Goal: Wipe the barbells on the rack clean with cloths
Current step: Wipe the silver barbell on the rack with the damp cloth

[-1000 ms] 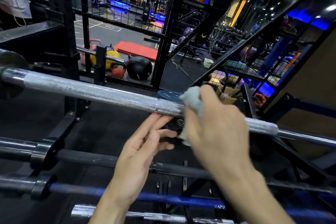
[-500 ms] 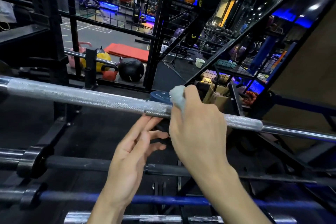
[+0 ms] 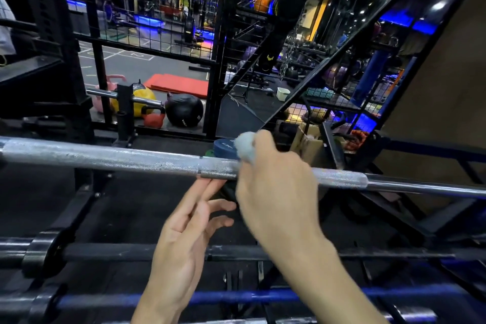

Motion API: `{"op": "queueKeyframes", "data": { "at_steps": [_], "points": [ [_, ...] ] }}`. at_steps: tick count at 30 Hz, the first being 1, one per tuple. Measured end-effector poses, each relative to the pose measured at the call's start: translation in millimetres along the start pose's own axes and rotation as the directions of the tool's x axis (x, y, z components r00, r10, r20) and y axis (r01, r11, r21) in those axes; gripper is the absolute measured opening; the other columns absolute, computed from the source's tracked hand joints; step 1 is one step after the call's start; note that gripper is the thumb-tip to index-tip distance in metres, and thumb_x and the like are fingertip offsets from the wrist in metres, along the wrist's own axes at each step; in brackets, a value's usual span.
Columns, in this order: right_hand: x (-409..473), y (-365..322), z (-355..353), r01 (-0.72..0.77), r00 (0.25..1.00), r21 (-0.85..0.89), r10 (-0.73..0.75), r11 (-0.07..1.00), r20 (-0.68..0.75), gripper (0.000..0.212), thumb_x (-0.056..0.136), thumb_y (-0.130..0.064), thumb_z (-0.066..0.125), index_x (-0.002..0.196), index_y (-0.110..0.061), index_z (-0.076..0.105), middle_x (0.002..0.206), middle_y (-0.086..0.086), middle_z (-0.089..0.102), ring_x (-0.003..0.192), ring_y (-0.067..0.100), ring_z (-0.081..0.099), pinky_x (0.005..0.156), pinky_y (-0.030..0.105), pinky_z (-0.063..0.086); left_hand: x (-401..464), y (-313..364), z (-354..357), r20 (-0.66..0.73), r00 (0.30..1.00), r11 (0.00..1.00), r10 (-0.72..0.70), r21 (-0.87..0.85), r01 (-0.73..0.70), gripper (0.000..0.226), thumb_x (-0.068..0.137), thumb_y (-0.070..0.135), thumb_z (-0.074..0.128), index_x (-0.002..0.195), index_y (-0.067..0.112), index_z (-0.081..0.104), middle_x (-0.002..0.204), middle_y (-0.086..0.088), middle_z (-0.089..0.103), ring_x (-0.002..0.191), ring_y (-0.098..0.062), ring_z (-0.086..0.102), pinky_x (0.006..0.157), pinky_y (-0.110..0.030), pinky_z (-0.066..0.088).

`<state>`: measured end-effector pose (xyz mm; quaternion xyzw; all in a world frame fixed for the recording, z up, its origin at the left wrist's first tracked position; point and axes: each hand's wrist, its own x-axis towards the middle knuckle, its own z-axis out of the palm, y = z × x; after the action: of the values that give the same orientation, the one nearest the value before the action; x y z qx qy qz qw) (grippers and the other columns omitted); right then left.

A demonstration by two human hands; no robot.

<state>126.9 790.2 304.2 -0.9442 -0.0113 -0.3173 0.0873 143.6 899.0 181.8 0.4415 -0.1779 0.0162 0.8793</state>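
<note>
Behind knurled barbell (image 3: 110, 159), caged gym floor (image 3: 147, 66)

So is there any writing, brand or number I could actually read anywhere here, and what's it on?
None reads clearly.
Blue weight plate: pale lettering, blurred.
Black medicine ball: small white mark, too small.
Black hanging bag: yellow logo, no legible words.
Gym floor: painted white digits, too distorted to be sure.

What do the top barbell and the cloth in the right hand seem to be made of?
Top barbell: looks like bare or chromed steel, silvery, with a fine knurled grip turning smooth and shiny at right. Cloth: pale soft fabric, bunched and fuzzy-edged; possibly microfibre, blur leaves it open.
</note>
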Motion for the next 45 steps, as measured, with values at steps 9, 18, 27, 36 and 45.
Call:
{"op": "queueKeyframes", "data": {
  "at_steps": [9, 18, 27, 36, 45],
  "points": [
    [1.7, 57.9, -33.0, -0.144, 0.983, -0.085, 0.152, 0.986, 0.1, 0.019, 0.1, -0.031, 0.048, 0.097, -0.024, 0.031, 0.089, 0.011, 0.064, 0.082, 0.041, 0.058, 0.064, 0.042, 0.034, -4.1, 6.9, 7.3, -0.105, 0.994, 1.0, -0.006, -0.018, 0.004, 0.082, 0.068, 0.058, 0.088, 0.139, 0.028, 0.059, 0.143, -0.004, 0.061, 0.102, -0.026, 0.068, 0.08, -0.034, 0.059],
    [-9.4, 30.9, -22.0, -0.194, 0.975, 0.142, 0.175, 0.971, 0.137, 0.017, 0.104, -0.027, 0.047, 0.114, -0.014, 0.042, 0.095, 0.012, 0.066, 0.09, 0.037, 0.062, 0.063, 0.04, 0.038, -20.0, 36.0, 34.3, -0.129, 0.986, 0.942, -0.103, 0.305, 0.138, 0.067, 0.098, 0.023, 0.054, 0.157, 0.031, 0.023, 0.13, 0.013, 0.069, 0.091, -0.017, 0.068, 0.078, -0.035, 0.054],
    [-68.2, 41.4, -95.7, -0.474, 0.863, 0.767, 0.055, 0.432, 0.502, 0.025, 0.097, -0.043, 0.063, 0.086, -0.022, 0.071, 0.078, -0.009, 0.07, 0.069, 0.007, 0.064, 0.063, 0.023, 0.047, -93.0, 96.4, 97.1, -0.173, 0.939, 0.813, -0.297, 0.471, 0.344, 0.039, 0.098, 0.043, 0.052, 0.126, 0.021, 0.067, 0.11, 0.001, 0.077, 0.082, -0.015, 0.069, 0.07, -0.031, 0.055],
    [-137.0, 40.9, -152.2, -0.503, 0.842, 0.811, -0.042, 0.299, 0.537, 0.039, 0.099, -0.048, 0.059, 0.104, -0.012, 0.074, 0.107, 0.013, 0.075, 0.092, 0.026, 0.072, 0.082, 0.04, 0.051, -180.3, 138.5, 143.4, -0.156, 0.961, 0.846, -0.229, 0.456, 0.275, 0.012, 0.095, 0.022, 0.065, 0.095, 0.02, 0.077, 0.099, -0.008, 0.072, 0.092, -0.02, 0.064, 0.078, -0.033, 0.053],
    [-183.8, 52.1, -201.3, -0.602, 0.779, 0.794, -0.161, 0.083, 0.606, 0.036, 0.096, -0.04, 0.065, 0.121, -0.015, 0.072, 0.113, 0.013, 0.075, 0.098, 0.03, 0.07, 0.079, 0.039, 0.053, -239.3, 171.8, 177.3, -0.123, 0.972, 0.898, -0.2, 0.374, 0.232, 0.019, 0.102, 0.017, 0.054, 0.098, 0.007, 0.07, 0.09, -0.011, 0.071, 0.079, -0.019, 0.065, 0.066, -0.031, 0.056]
  ]
}}
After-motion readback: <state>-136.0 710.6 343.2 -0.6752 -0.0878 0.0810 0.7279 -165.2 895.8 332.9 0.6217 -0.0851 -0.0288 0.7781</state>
